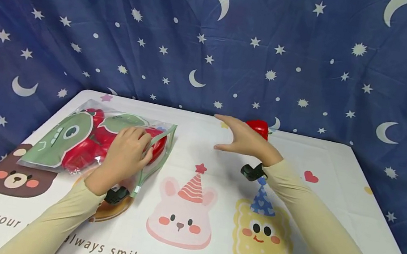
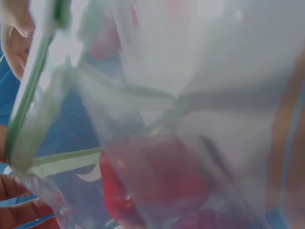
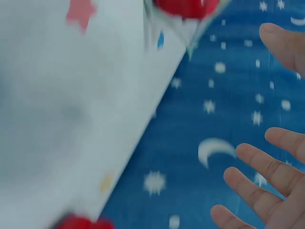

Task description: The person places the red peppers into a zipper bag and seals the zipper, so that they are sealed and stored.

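A clear zip bag [image 1: 166, 156] with a green rim and a green cartoon print lies on the left of the table, its mouth parted toward the right. Several red peppers [image 1: 80, 151] show inside it, and one pepper [image 2: 157, 179] is near the mouth in the left wrist view. My left hand [image 1: 127, 154] grips the bag's upper edge, fingers curled over it. My right hand [image 1: 247, 141] hovers over the back of the table, thumb and fingers spread, holding nothing. Just behind it, partly hidden, sits another red pepper [image 1: 258, 127].
A white tablecloth [image 1: 200, 144] printed with cartoon animals and lettering covers the table. Directly behind the table's back edge hangs a dark blue curtain [image 1: 238, 24] with moons and stars. Small black wrist cameras [image 1: 252, 172] sit on both wrists.
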Available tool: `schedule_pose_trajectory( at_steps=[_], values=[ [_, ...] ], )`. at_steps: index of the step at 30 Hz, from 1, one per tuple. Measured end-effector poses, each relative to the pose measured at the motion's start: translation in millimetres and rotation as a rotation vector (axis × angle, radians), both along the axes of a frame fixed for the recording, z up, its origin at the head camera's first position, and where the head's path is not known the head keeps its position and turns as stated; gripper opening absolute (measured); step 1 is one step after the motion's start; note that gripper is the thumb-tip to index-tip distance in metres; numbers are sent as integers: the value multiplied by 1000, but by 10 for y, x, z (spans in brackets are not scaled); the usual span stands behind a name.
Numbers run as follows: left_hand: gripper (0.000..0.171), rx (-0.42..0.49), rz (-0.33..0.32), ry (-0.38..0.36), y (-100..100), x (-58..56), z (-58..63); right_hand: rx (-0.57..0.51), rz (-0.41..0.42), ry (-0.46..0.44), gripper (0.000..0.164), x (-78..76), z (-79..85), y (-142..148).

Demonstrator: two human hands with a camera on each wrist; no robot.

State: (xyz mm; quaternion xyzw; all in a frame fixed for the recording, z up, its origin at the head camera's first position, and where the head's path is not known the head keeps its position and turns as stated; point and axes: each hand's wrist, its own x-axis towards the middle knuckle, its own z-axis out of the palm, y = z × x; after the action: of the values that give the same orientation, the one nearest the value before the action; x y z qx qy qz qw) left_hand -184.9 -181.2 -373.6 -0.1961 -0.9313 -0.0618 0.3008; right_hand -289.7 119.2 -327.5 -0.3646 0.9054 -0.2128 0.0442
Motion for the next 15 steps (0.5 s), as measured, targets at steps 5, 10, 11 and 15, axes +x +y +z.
schedule_pose_trajectory(
  at_steps=[5,10,11,15],
  values=[
    [17,6,2,-4,6,-4,13,28,-133,-15,85,-146,157,329],
    [18,5,3,0,2,-6,8,35,-240,-56,86,-317,156,602],
    [18,3,5,-2,1,-5,7,33,-252,-57,86,-353,134,650],
    [20,-5,11,-15,2,1,9,23,-283,-48,85,-473,-5,811]
  ],
)
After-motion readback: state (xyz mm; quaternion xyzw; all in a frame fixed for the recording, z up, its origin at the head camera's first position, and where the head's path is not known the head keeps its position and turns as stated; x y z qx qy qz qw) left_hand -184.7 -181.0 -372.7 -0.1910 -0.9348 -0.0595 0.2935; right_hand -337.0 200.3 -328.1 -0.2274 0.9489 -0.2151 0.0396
